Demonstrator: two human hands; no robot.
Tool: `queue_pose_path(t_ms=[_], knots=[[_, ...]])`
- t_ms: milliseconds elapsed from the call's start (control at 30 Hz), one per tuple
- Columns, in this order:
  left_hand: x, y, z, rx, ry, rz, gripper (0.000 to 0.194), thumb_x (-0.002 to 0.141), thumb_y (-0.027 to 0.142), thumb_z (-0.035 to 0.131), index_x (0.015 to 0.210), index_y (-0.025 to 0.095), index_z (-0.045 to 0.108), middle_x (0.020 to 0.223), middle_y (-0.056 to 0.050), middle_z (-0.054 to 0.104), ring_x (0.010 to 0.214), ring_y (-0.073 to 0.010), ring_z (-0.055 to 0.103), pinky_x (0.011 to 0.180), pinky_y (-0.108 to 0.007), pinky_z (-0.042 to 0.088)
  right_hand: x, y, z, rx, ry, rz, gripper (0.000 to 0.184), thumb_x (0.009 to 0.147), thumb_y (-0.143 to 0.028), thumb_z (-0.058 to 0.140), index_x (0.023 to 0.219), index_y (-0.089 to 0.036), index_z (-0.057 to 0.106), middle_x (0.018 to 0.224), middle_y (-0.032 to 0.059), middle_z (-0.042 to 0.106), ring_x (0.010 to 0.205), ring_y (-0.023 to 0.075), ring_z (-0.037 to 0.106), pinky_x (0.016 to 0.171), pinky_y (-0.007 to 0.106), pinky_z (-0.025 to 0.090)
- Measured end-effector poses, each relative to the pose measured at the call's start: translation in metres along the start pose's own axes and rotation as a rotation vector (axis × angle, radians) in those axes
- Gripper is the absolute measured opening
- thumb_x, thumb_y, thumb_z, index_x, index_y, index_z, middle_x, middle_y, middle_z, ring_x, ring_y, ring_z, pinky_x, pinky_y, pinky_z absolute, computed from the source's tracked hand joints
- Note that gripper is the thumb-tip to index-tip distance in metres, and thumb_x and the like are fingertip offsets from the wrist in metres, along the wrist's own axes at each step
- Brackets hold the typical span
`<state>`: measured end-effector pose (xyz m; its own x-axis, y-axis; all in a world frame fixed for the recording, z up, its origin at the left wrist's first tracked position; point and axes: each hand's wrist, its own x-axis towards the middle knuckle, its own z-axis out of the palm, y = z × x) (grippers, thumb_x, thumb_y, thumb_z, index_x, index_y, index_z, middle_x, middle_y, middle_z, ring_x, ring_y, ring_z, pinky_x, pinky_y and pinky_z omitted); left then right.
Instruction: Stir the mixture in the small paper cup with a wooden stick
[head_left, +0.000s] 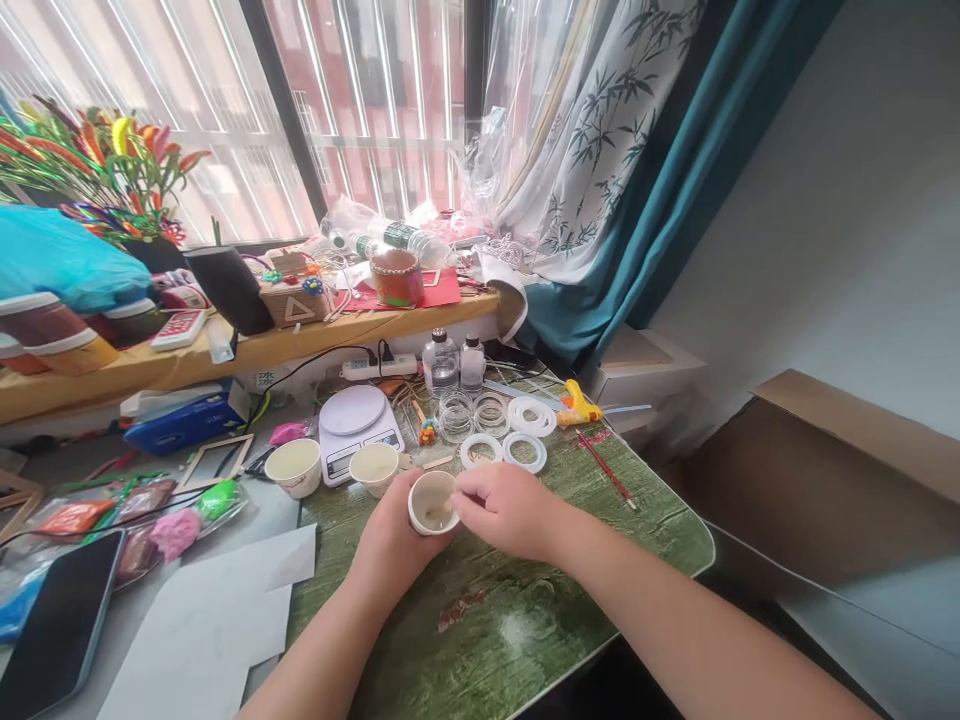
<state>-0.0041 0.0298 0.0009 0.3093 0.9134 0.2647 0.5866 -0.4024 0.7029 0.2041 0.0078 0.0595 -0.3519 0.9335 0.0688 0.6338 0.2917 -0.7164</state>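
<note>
My left hand grips a small white paper cup from below and the side. A little pale liquid or residue lies at the cup's bottom. My right hand sits over the rim, its fingertips pinched at the cup's mouth. Whatever they may hold is hidden. Just beyond stands a second paper cup, with a third further left. White ring moulds and small glass cups lie ahead of my hands on the green wood-pattern tabletop.
A white kitchen scale, two clear bottles, a yellow glue gun and a power strip stand ahead. A phone and white card lie left. A cardboard box sits right, below the table edge.
</note>
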Motion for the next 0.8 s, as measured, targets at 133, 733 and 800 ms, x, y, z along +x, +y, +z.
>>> queue_pose_path(t_ms=[133,733,800], knots=[[0.001,-0.003,0.002,-0.021,0.008,0.048,0.048,0.076,0.039,0.083,0.117,0.024,0.062,0.110,-0.007,0.075,0.096,-0.0273,0.074,0.081,-0.038,0.060,0.002,-0.004,-0.004,-0.001,0.062,0.009,0.032,0.098,-0.026,0.053,0.068,-0.019,0.043,0.066,-0.0038,0.046,0.065,0.0119,0.040,0.060,0.028,0.024],[0.006,-0.017,0.006,-0.018,-0.081,0.102,0.047,0.081,0.029,0.074,0.127,0.027,0.062,0.126,-0.009,0.075,0.113,-0.0306,0.073,0.096,-0.043,0.060,-0.002,-0.008,-0.003,-0.040,0.032,0.067,0.034,0.097,-0.026,0.055,0.066,-0.019,0.042,0.064,-0.0040,0.044,0.063,0.0113,0.038,0.059,0.028,0.022],[0.006,-0.016,0.005,-0.005,-0.086,0.124,0.044,0.082,0.028,0.073,0.125,0.027,0.064,0.126,-0.008,0.076,0.112,-0.0300,0.073,0.094,-0.041,0.060,-0.003,-0.008,-0.003,-0.006,0.029,0.064,0.033,0.098,-0.028,0.054,0.068,-0.019,0.043,0.065,-0.0039,0.046,0.064,0.0113,0.039,0.059,0.027,0.023]])
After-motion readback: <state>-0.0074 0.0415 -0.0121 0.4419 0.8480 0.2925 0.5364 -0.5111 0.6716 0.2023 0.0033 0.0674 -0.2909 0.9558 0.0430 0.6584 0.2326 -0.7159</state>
